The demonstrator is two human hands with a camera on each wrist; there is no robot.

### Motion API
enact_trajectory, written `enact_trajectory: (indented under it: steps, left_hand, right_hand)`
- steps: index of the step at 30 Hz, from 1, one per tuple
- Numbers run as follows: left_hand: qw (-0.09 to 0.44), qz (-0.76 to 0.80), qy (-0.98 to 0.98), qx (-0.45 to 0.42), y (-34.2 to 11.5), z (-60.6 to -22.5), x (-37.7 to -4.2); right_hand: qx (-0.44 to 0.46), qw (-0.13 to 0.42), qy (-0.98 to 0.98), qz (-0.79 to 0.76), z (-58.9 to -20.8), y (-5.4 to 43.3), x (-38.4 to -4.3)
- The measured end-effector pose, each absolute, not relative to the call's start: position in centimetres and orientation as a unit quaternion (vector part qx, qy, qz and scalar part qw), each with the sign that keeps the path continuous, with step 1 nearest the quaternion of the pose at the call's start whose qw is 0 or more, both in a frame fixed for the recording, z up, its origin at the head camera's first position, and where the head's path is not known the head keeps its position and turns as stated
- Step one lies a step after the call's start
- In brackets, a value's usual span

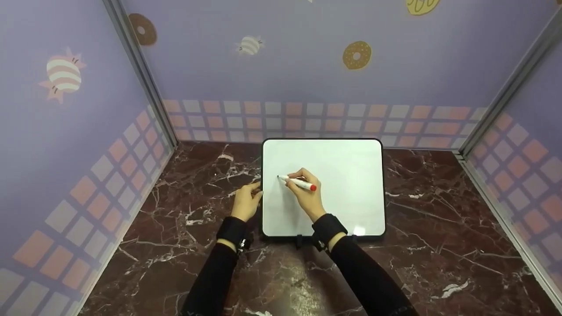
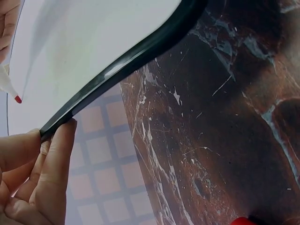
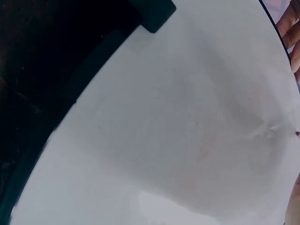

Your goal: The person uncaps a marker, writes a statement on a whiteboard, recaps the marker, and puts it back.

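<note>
A whiteboard [image 1: 351,175] with a black frame stands propped up on the table, its surface bearing no clear marks. My left hand [image 1: 246,202] is at the board's left edge; in the left wrist view its thumb and fingers pinch the black frame [image 2: 108,75]. In my right hand [image 1: 309,195] is a white marker [image 1: 300,182] with a red end, held like a pen. The marker's tip is at the left part of the board; whether it touches the surface I cannot tell. The right wrist view shows mostly the white surface [image 3: 140,117].
Beneath the board is a dark red marbled table [image 1: 439,237]. Small black feet [image 1: 299,241] stick out under its lower edge. Purple panels with printed sweets and checks, such as the back wall [image 1: 303,74], enclose the table at the back and on both sides.
</note>
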State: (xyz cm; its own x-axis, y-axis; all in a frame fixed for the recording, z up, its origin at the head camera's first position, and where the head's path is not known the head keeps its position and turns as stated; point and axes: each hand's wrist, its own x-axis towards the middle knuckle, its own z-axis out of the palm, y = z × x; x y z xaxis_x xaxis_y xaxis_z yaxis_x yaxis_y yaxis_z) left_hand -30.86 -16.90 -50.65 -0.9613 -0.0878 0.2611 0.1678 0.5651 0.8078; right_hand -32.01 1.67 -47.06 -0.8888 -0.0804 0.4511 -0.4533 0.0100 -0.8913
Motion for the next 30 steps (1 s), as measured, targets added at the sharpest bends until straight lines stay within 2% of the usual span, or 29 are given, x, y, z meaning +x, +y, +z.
enact_trajectory:
  steps: [11,18,30]
  left_hand:
    - [0.141,-0.455,-0.879,-0.014,-16.8,-50.5,-30.9]
    - [0.149,-0.457,-0.877,-0.025,-16.6,-50.6,-30.9]
    - [0.147,-0.451,-0.880,-0.016,-16.7,-50.6,-30.6]
  right_hand:
    - [0.198,0.101,-0.724,0.653,-47.3,2.0,-30.2]
    - [0.191,0.148,-0.713,0.658,-47.0,1.9,-30.4]
    - [0.187,0.183,-0.716,0.647,-47.0,2.1,-30.6]
